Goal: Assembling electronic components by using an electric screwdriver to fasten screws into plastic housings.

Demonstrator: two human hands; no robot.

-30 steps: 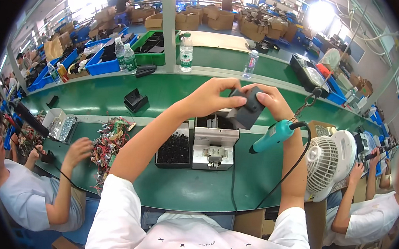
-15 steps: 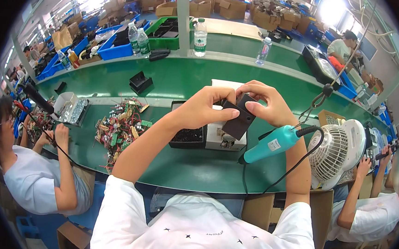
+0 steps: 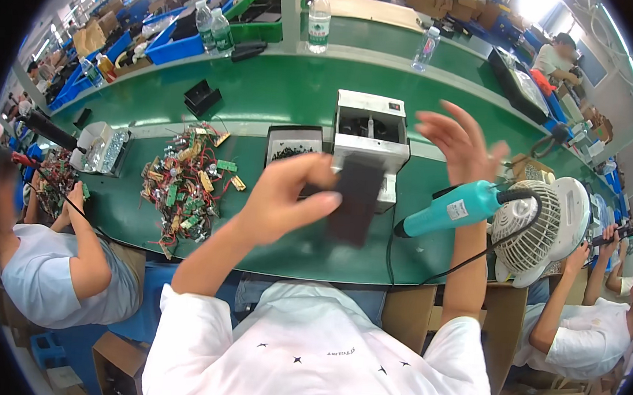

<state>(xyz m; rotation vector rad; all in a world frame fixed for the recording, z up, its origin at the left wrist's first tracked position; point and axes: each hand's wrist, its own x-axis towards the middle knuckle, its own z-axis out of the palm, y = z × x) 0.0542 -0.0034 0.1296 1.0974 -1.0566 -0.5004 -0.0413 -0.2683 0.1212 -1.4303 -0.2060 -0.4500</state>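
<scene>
My left hand (image 3: pixel 287 199) grips a black rectangular plastic case (image 3: pixel 356 204) between thumb and fingers, above the near part of the green bench. Motion blurs the case, so its details do not show. Up and to the right is my right hand (image 3: pixel 463 145), its fingers spread and nothing visible in them. Just below that hand, a teal electric screwdriver (image 3: pixel 451 210) hangs tilted across my right forearm. Beyond the case stands a white screw-feeder-like machine (image 3: pixel 401 126) with a dark inside. Beside it sits a black tray (image 3: pixel 271 139) of small dark parts.
Left of my arm lies a heap of green circuit boards with wires (image 3: pixel 185 188). A black open housing (image 3: pixel 202 99) rests farther back. At the right stands a white fan (image 3: pixel 531 227). Co-workers sit on both sides. Bottles (image 3: pixel 318 25) line the far ledge.
Both hands were on the case; my right hand has let go and risen to the right. My left hand has brought the case lower and nearer, uncovering the white machine.
</scene>
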